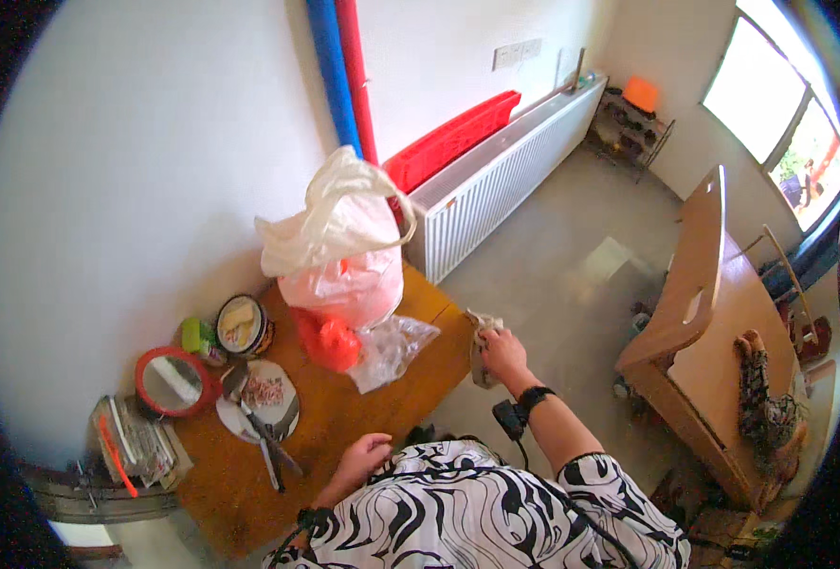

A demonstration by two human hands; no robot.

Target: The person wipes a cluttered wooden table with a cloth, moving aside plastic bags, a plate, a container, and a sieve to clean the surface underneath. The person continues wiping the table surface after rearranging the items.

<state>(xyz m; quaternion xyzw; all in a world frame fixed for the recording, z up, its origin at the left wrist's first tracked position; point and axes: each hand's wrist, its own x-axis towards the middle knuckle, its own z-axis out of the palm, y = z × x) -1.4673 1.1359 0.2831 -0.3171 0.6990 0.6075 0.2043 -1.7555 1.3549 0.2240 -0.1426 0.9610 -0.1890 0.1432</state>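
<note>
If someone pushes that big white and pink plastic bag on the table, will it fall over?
Probably it would sag more than topple. The plastic bag looks thin and crinkly, so its top likely flops. Its pink bottom bulges, so it seems full and may slide slowly on the wooden table. It stands near the edge, so a hard push might tip it off.

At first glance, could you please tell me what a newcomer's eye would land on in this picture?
Most likely the big white and pink plastic bag standing on the wooden table by the wall, with the blue and red pipes running up behind it. Next comes the right hand, clutching a crumpled cloth at the table's edge. The left hand rests on the table near a plate with a knife.
</note>
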